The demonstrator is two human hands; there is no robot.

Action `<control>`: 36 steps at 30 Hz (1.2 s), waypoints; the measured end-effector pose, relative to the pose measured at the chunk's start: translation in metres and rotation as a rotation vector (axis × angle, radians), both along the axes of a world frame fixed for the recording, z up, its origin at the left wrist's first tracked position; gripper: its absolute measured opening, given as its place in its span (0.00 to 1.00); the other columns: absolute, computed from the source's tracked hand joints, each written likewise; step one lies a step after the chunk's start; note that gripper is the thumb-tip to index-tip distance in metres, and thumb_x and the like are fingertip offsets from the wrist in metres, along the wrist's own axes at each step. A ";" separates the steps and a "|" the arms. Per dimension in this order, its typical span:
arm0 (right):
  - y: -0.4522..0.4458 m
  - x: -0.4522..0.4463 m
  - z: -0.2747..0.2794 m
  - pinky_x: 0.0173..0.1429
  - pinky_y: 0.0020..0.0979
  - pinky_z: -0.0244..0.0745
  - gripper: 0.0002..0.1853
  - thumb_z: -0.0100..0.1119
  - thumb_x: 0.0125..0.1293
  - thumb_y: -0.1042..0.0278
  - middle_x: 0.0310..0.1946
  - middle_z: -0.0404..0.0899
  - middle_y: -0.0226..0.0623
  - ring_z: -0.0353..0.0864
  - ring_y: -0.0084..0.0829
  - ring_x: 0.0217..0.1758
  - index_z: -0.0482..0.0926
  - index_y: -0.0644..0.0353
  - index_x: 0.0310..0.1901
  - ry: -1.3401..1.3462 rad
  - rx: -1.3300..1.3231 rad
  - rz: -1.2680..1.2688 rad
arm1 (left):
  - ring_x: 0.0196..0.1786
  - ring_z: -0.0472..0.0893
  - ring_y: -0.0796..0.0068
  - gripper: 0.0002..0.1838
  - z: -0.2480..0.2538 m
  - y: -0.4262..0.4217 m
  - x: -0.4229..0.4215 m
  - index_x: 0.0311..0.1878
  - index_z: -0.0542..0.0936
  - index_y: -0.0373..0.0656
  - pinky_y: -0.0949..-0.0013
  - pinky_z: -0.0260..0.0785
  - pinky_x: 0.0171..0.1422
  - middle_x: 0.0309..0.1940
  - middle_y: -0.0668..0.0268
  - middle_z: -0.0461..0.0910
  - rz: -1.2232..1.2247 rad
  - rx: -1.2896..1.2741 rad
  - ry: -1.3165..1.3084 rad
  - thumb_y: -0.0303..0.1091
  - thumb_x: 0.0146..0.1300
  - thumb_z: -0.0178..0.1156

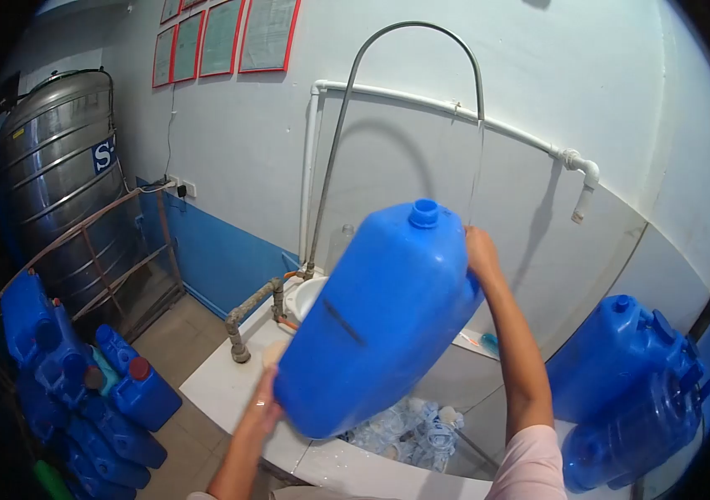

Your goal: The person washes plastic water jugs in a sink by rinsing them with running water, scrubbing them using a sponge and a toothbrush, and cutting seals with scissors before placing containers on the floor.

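A big blue plastic water jug [372, 317] is held tilted above the basin, its uncapped neck [424, 213] towards the wall. My right hand [480, 252] is closed at the jug's upper right side; the jug hides most of the fingers. My left hand [264, 398] grips its lower left corner, fingers partly out of sight underneath. From the curved metal spout [422, 25] a thin stream of water falls behind the jug's upper right side. Below the jug, clear plastic bottles or wrapping [413, 433] fill part of the white-tiled basin [347, 462].
Several blue jugs [142, 396] stand on the floor at left, near a large steel tank [59, 175]. More blue containers [613, 358] stand at right. A rusty pipe fitting [238, 337] and a white bowl [305, 296] sit on the counter. A white pipe [522, 129] runs along the wall.
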State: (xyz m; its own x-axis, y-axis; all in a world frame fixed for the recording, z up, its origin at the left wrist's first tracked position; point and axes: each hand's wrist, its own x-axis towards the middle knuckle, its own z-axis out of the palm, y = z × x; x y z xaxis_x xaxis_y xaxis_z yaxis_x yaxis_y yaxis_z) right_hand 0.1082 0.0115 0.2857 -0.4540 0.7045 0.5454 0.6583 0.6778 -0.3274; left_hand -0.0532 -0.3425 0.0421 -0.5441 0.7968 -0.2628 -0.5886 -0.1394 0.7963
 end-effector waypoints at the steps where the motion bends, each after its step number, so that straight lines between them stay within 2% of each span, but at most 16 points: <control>1: 0.002 0.001 -0.002 0.46 0.45 0.73 0.21 0.59 0.47 0.50 0.35 0.80 0.53 0.80 0.51 0.40 0.83 0.58 0.38 -0.012 0.016 -0.001 | 0.57 0.72 0.68 0.31 -0.018 0.004 0.014 0.62 0.64 0.42 0.57 0.65 0.61 0.58 0.59 0.70 -0.034 -0.020 -0.100 0.57 0.66 0.43; 2: 0.008 -0.002 -0.010 0.46 0.45 0.73 0.21 0.59 0.47 0.50 0.35 0.80 0.53 0.80 0.51 0.40 0.83 0.58 0.38 -0.009 0.012 0.008 | 0.57 0.72 0.68 0.31 -0.025 0.000 0.027 0.62 0.64 0.42 0.57 0.65 0.61 0.58 0.59 0.70 -0.026 -0.025 -0.098 0.57 0.66 0.43; 4: 0.013 -0.009 -0.028 0.45 0.46 0.73 0.21 0.59 0.47 0.50 0.34 0.80 0.53 0.80 0.52 0.40 0.83 0.59 0.34 -0.279 -0.030 -0.088 | 0.59 0.71 0.67 0.31 -0.030 -0.007 0.041 0.63 0.63 0.44 0.57 0.64 0.61 0.59 0.60 0.70 -0.207 0.012 -0.257 0.58 0.66 0.43; 7: -0.003 -0.014 -0.032 0.44 0.46 0.73 0.21 0.58 0.47 0.50 0.33 0.80 0.54 0.80 0.52 0.39 0.83 0.60 0.32 -0.269 -0.084 -0.055 | 0.59 0.71 0.67 0.30 0.003 -0.046 0.020 0.62 0.64 0.43 0.57 0.65 0.61 0.58 0.59 0.70 -0.207 -0.046 -0.362 0.56 0.67 0.41; 10: -0.006 -0.014 -0.013 0.43 0.46 0.73 0.21 0.58 0.47 0.49 0.33 0.80 0.54 0.79 0.53 0.39 0.83 0.61 0.32 -0.140 -0.038 -0.058 | 0.56 0.73 0.69 0.28 0.050 -0.056 -0.010 0.58 0.67 0.40 0.61 0.67 0.58 0.55 0.60 0.72 -0.081 -0.027 0.022 0.54 0.67 0.42; 13: -0.005 -0.005 -0.002 0.43 0.46 0.74 0.20 0.58 0.47 0.51 0.33 0.79 0.55 0.79 0.54 0.39 0.82 0.62 0.32 -0.007 0.000 -0.054 | 0.55 0.74 0.71 0.27 0.014 -0.017 -0.016 0.58 0.67 0.40 0.62 0.69 0.56 0.55 0.61 0.73 0.022 0.030 0.036 0.53 0.67 0.42; 15: 0.001 -0.003 -0.007 0.43 0.46 0.74 0.20 0.58 0.47 0.52 0.32 0.79 0.56 0.79 0.54 0.38 0.82 0.62 0.32 0.050 0.003 -0.035 | 0.54 0.74 0.72 0.26 -0.018 -0.008 0.004 0.59 0.67 0.42 0.62 0.68 0.57 0.55 0.62 0.73 -0.002 0.087 -0.022 0.53 0.68 0.42; 17: 0.014 -0.008 -0.034 0.43 0.46 0.73 0.20 0.57 0.46 0.53 0.32 0.79 0.57 0.79 0.55 0.38 0.82 0.64 0.32 -0.160 0.011 -0.084 | 0.55 0.74 0.71 0.27 -0.038 -0.015 0.021 0.60 0.66 0.42 0.61 0.67 0.57 0.55 0.62 0.73 -0.157 0.051 -0.166 0.53 0.68 0.42; 18: 0.009 -0.011 -0.038 0.43 0.46 0.73 0.20 0.57 0.46 0.53 0.32 0.79 0.57 0.79 0.55 0.38 0.82 0.64 0.32 -0.159 0.017 -0.078 | 0.55 0.74 0.71 0.27 -0.035 -0.022 0.016 0.60 0.66 0.42 0.61 0.67 0.57 0.55 0.62 0.73 -0.151 0.057 -0.164 0.53 0.68 0.42; 20: -0.010 -0.016 -0.036 0.44 0.47 0.73 0.21 0.58 0.47 0.51 0.32 0.79 0.58 0.79 0.55 0.39 0.82 0.64 0.31 -0.209 -0.048 -0.029 | 0.53 0.75 0.69 0.28 -0.024 -0.053 0.004 0.60 0.65 0.40 0.60 0.70 0.54 0.53 0.61 0.74 -0.205 0.009 -0.374 0.53 0.68 0.41; 23: -0.020 -0.019 -0.010 0.44 0.46 0.73 0.23 0.58 0.46 0.49 0.34 0.79 0.57 0.79 0.54 0.39 0.81 0.64 0.33 -0.094 -0.052 -0.085 | 0.49 0.77 0.68 0.27 0.042 -0.053 -0.015 0.57 0.68 0.40 0.63 0.71 0.53 0.49 0.59 0.76 0.002 -0.007 0.046 0.54 0.67 0.41; 26: -0.015 -0.019 0.002 0.45 0.46 0.73 0.24 0.57 0.47 0.49 0.35 0.79 0.57 0.79 0.54 0.40 0.81 0.65 0.34 0.033 -0.036 -0.044 | 0.48 0.78 0.70 0.26 0.009 -0.020 -0.024 0.56 0.69 0.41 0.64 0.72 0.52 0.50 0.59 0.76 -0.035 0.050 -0.051 0.53 0.67 0.43; 30: 0.049 -0.009 -0.053 0.46 0.46 0.72 0.25 0.57 0.47 0.49 0.35 0.79 0.56 0.79 0.54 0.41 0.80 0.66 0.37 -0.093 -0.043 -0.048 | 0.45 0.79 0.72 0.26 -0.022 -0.013 0.000 0.57 0.69 0.43 0.64 0.73 0.49 0.48 0.61 0.77 -0.089 0.034 -0.119 0.54 0.66 0.44; 32: 0.092 0.013 -0.106 0.48 0.44 0.72 0.26 0.57 0.50 0.52 0.39 0.79 0.56 0.79 0.50 0.44 0.78 0.68 0.42 0.033 -0.003 0.225 | 0.42 0.79 0.72 0.27 -0.019 -0.028 -0.007 0.58 0.67 0.43 0.67 0.72 0.47 0.44 0.59 0.79 -0.159 0.038 -0.162 0.54 0.66 0.42; 34: 0.056 0.062 -0.106 0.49 0.40 0.72 0.24 0.56 0.53 0.59 0.42 0.79 0.52 0.79 0.41 0.47 0.75 0.69 0.47 0.100 -0.255 0.289 | 0.41 0.79 0.72 0.28 0.038 -0.033 -0.006 0.59 0.66 0.42 0.68 0.72 0.46 0.42 0.58 0.79 -0.115 0.041 -0.050 0.55 0.66 0.42; 36: 0.052 0.115 -0.142 0.50 0.36 0.73 0.21 0.54 0.56 0.65 0.43 0.79 0.46 0.78 0.33 0.47 0.73 0.68 0.50 0.457 -0.499 0.276 | 0.40 0.79 0.72 0.30 0.072 -0.020 -0.018 0.62 0.64 0.41 0.70 0.71 0.47 0.40 0.55 0.79 -0.070 0.050 0.162 0.55 0.66 0.41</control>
State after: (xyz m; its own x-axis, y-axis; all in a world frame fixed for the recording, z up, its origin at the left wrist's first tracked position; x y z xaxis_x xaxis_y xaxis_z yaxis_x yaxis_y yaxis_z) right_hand 0.2228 0.0634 0.1433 -0.4547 0.8114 0.3673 0.2087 0.4980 -0.8417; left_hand -0.0708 -0.3627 0.1141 -0.5189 0.8441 -0.1351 -0.4630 -0.1447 0.8745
